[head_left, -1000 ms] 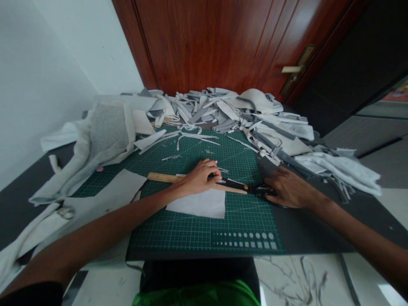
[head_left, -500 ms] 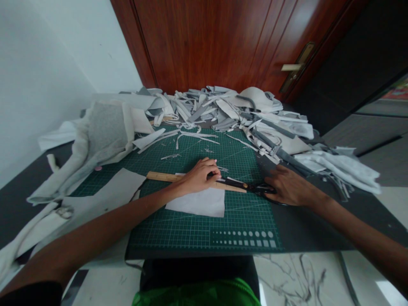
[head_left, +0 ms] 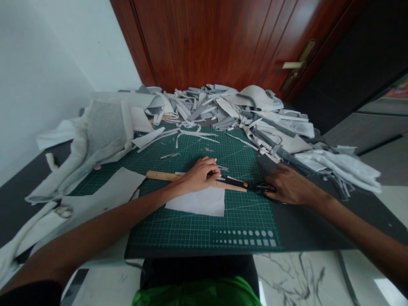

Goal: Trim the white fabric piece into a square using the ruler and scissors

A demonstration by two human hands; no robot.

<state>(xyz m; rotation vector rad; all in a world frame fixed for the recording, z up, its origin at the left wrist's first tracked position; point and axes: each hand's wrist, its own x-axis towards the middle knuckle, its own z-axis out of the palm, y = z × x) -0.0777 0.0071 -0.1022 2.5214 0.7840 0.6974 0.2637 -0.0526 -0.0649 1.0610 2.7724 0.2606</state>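
Observation:
My right hand [head_left: 285,183] grips the handles of black scissors [head_left: 237,182], whose blades point left toward my other hand. Over a wooden ruler [head_left: 159,175] rests my left hand [head_left: 201,173], its fingers curled together at the blade end; what lies between them is hidden. Under the ruler is a small white fabric piece [head_left: 199,202], mostly on the near side, with a narrow edge showing beyond. Ruler and fabric lie on a green cutting mat [head_left: 172,233].
Grey and white fabric scraps [head_left: 204,106] are heaped along the back and right of the table. At left lie a bulky grey-white fabric piece [head_left: 105,127] and a large flat sheet [head_left: 111,187]. Thin offcuts [head_left: 197,134] are scattered on the mat. A wooden door [head_left: 210,42] stands behind.

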